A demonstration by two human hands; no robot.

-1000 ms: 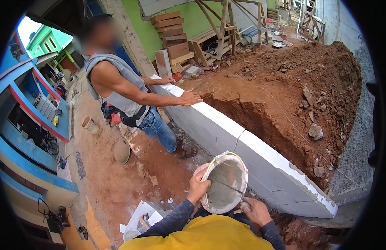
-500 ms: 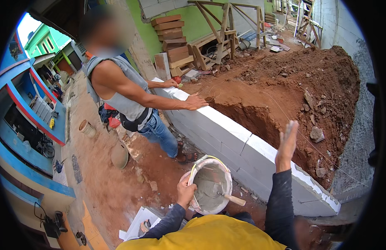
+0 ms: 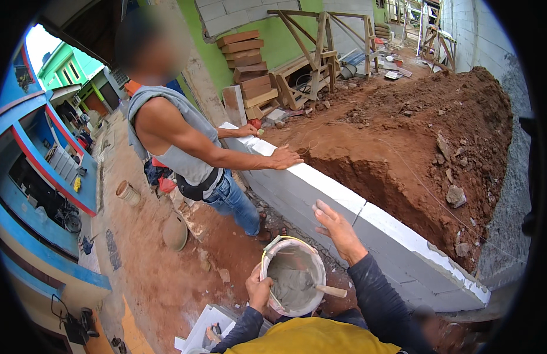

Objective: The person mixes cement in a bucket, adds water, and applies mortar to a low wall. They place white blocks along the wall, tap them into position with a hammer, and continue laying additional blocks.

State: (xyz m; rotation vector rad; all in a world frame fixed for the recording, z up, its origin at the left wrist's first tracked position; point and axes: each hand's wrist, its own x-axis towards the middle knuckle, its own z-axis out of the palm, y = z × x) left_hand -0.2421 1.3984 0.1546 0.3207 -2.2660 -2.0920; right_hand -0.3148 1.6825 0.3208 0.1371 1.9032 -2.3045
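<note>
Left grip (image 3: 260,291) pinched the mortar bucket (image 3: 297,252) by its left rim, best held level beneath the trowel (image 3: 332,291); right grip (image 3: 339,230), spread and empty, hovered before the wall (image 3: 397,268).

We are counting two hands of our own (image 3: 340,233), one held bucket (image 3: 313,258), one wooden handle (image 3: 332,291), one low block wall (image 3: 320,209), one co-worker (image 3: 182,150), two co-worker's hands (image 3: 287,158) and one pail (image 3: 127,193) standing behind.
</note>
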